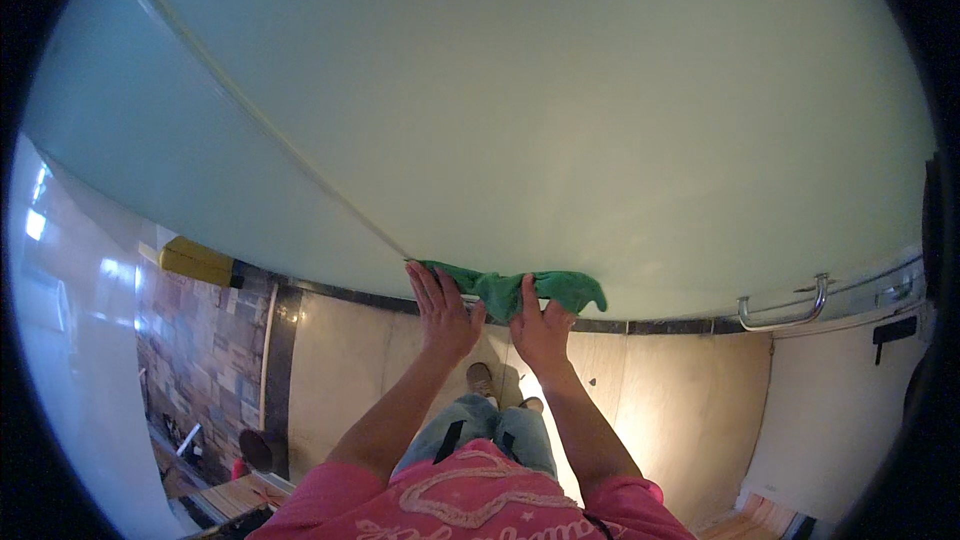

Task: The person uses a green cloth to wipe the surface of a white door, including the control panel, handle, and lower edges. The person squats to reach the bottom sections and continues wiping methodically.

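Observation:
A crumpled green cloth [491, 291] lies against a large pale green panel [600, 127], which looks like a wall or door. At the cloth's left end is my left hand [446, 315], its fingers stretched up over the cloth's edge and the thumb beside its middle. My right hand [541, 330] holds the cloth's middle and right part, index finger laid on top and the other fingers partly hidden. The cloth's right tip hangs free past my right hand. A raised yellowish strip [262, 124] runs along the panel down to my left fingertips.
A curved metal handle [787, 319] sticks out from the panel at the right. A dark strip [664, 327] borders its lower edge above pale floor tiles [337, 367]. On the left are a yellow object [195, 261], patterned flooring [206, 345] and a dark round container [262, 450].

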### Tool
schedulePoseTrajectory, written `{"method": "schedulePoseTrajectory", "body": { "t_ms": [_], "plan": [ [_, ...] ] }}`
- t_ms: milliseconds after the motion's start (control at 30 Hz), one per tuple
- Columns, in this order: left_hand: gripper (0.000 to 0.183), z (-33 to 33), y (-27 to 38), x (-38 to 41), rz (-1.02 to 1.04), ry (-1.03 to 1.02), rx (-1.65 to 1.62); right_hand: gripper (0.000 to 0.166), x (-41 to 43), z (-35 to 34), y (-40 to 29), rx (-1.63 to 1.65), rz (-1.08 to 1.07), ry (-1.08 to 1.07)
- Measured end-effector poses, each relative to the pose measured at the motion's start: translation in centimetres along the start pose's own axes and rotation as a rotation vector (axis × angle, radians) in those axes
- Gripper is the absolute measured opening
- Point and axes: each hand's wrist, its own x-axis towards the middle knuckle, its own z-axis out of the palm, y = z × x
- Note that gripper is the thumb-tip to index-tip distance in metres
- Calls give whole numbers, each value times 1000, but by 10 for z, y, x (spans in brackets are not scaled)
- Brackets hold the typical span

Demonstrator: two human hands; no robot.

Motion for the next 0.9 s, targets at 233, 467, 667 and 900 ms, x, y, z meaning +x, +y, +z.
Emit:
{"method": "schedulePoseTrajectory", "body": {
  "t_ms": [233, 467, 667, 900],
  "plan": [
    [97, -25, 35, 52, 55, 464, -163, 69, 33, -27, 7, 39, -160, 243],
    [100, 40, -1, 21, 95, 369, -3, 65, -8, 32, 33, -20, -59, 154],
    [97, 60, -21, 0, 140, 244, 57, 71, -28, 68, 36, -17, -79, 49],
    [103, 28, -4, 38, 215, 498, -115, 68, 6, 39, 39, -74, -89, 383]
  ]
}}
